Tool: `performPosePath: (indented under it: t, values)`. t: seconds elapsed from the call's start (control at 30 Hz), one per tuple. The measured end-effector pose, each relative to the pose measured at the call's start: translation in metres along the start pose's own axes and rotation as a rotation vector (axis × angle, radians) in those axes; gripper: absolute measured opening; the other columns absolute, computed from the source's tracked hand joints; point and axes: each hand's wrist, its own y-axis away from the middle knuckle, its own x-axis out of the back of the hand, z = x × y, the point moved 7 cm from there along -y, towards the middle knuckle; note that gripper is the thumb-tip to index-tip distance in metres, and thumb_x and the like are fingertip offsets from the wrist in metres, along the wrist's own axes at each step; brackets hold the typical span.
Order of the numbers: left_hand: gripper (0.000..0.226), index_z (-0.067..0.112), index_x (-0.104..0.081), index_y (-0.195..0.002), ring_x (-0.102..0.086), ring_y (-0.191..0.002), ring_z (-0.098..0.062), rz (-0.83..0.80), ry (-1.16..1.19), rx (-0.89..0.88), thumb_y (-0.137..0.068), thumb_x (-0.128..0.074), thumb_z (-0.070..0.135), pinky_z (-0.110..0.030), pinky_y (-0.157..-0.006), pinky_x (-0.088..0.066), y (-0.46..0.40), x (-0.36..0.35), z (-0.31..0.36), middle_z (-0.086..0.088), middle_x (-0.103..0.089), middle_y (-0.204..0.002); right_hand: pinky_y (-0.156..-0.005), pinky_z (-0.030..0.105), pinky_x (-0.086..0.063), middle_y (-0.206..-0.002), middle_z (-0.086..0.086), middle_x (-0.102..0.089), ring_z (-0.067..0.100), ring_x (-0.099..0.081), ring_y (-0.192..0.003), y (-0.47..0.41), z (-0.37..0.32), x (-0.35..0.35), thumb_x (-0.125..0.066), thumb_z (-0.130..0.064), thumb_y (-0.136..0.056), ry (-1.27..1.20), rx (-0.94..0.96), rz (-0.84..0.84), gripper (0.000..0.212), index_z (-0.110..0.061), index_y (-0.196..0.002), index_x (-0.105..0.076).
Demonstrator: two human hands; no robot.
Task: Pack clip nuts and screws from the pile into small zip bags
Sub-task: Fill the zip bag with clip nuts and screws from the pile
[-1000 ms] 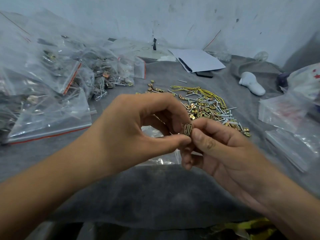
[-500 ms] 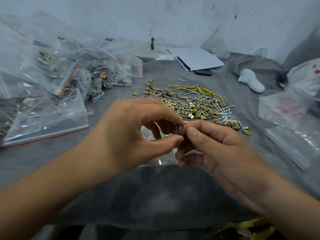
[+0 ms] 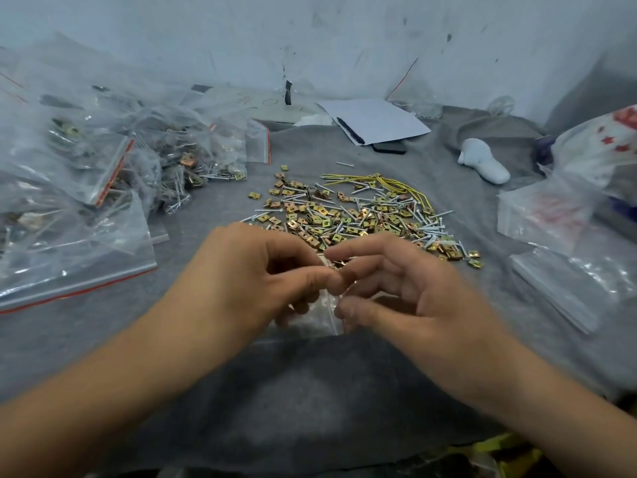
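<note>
Head view: left hand [image 3: 255,274] and right hand [image 3: 410,288] meet fingertip to fingertip over a clear zip bag [image 3: 322,315], fingers curled, pinching small brass-coloured clip nuts [image 3: 339,263]. Just beyond, the pile [image 3: 358,215] of flat nuts and silvery screws lies on grey cloth [image 3: 310,391].

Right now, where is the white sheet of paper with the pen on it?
In the head view, the white sheet of paper lies far back, right of centre, near the wall, beyond the pile of clip nuts and screws, with a dark phone at its near edge.

Dim, flat light — blurred, warped edges
</note>
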Motion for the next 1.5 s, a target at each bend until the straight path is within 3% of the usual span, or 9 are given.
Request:
performPosePath:
  t: [0.17,0.37,0.53,0.63,0.77,1.0,1.13,1.23,1.5]
  values:
    - [0.04,0.009,-0.077,-0.071,-0.057,-0.041,-0.012,-0.073,0.328,0.246,-0.058,-0.084,0.047,-0.019,-0.037,-0.038,0.0,-0.015,-0.02,-0.011,-0.068,-0.058,-0.078,0.054,-0.061,-0.096,0.006,-0.076,0.028,-0.073,-0.087,0.0,-0.006,0.001,-0.081,-0.011,-0.089,0.037,0.064,0.069,0.029,-0.03,-0.111,-0.074]
    - [0.057,0.006,-0.079,-0.082,-0.065,-0.055,-0.02,-0.077,0.328,0.215,-0.082,-0.063,0.061,-0.022,-0.042,-0.043,-0.004,-0.007,-0.009,-0.014,-0.074,-0.07,-0.066,0.032,-0.056,-0.094,-0.002,-0.072,0.016,-0.069,-0.08,-0.006,0.001,0.021,-0.08,-0.016,-0.089,0.095,0.052,0.092,0.017,-0.026,-0.1,-0.07]
    - [0.047,0.026,-0.078,-0.086,-0.069,-0.07,-0.011,0.127,-0.496,0.065,-0.098,-0.052,0.063,-0.033,-0.063,-0.051,-0.007,0.066,-0.001,0.006,-0.074,-0.074,-0.065,0.024,-0.059,-0.1,0.007,-0.077,0.026,-0.072,-0.09,-0.013,0.02,0.034,-0.066,-0.017,-0.085,-0.027,-0.064,0.161,0.021,-0.007,-0.103,-0.062]
    - [0.058,0.042,-0.071,-0.103,-0.066,-0.086,-0.004,-0.189,-0.846,0.227,-0.07,-0.052,0.086,-0.033,-0.079,-0.055,0.0,0.079,-0.023,0.019,-0.067,-0.09,-0.061,0.028,-0.059,-0.102,0.002,-0.079,0.021,-0.075,-0.087,-0.006,0.032,0.019,-0.059,-0.006,-0.096,0.008,-0.141,0.106,0.009,-0.005,-0.105,-0.057]
    - [0.097,0.06,-0.047,-0.133,-0.055,-0.108,-0.007,-0.452,-0.883,0.293,-0.044,-0.059,0.096,-0.037,-0.099,-0.05,0.013,0.07,-0.039,0.022,-0.046,-0.115,-0.058,0.027,-0.055,-0.101,0.003,-0.08,0.024,-0.076,-0.082,-0.007,0.033,0.011,-0.056,-0.005,-0.1,-0.019,-0.14,0.089,0.008,-0.003,-0.107,-0.053]
    - [0.078,0.055,-0.053,-0.132,-0.057,-0.087,0.0,-0.319,-0.812,0.096,-0.061,-0.085,0.063,-0.029,-0.08,-0.048,-0.001,0.064,-0.033,0.018,-0.053,-0.111,-0.07,0.028,-0.05,-0.11,0.005,-0.078,0.024,-0.068,-0.09,-0.007,0.021,-0.01,-0.053,-0.024,-0.105,0.015,-0.018,-0.102,0.013,-0.014,-0.113,-0.049]
    - [0.075,0.057,-0.051,-0.131,-0.053,-0.086,0.013,-0.282,-0.801,0.061,-0.064,-0.084,0.06,-0.018,-0.075,-0.044,-0.001,0.067,-0.034,0.02,-0.051,-0.113,-0.089,0.059,-0.049,-0.111,0.008,-0.072,0.032,-0.064,-0.103,-0.001,0.019,-0.027,-0.048,-0.03,-0.107,0.149,-0.011,-0.245,0.014,-0.022,-0.119,-0.049]
    - [0.072,0.055,-0.052,-0.133,-0.051,-0.085,0.009,-0.314,-0.832,0.075,-0.069,-0.085,0.057,-0.013,-0.071,-0.038,0.0,0.064,-0.037,0.016,-0.052,-0.118,-0.083,0.051,-0.048,-0.108,0.002,-0.072,0.028,-0.064,-0.1,-0.001,0.014,-0.033,-0.045,-0.034,-0.111,0.285,0.042,-0.294,0.013,-0.026,-0.121,-0.047]
    - [0.057,0.05,-0.056,-0.134,-0.057,-0.117,-0.012,-0.202,-0.831,0.029,-0.08,-0.062,0.067,-0.04,-0.103,-0.048,-0.001,0.069,-0.022,0.014,-0.049,-0.135,-0.072,0.036,-0.053,-0.095,-0.004,-0.071,0.019,-0.065,-0.085,-0.012,0.017,0.001,-0.065,-0.026,-0.1,0.282,0.055,0.051,0.01,-0.029,-0.107,-0.06]
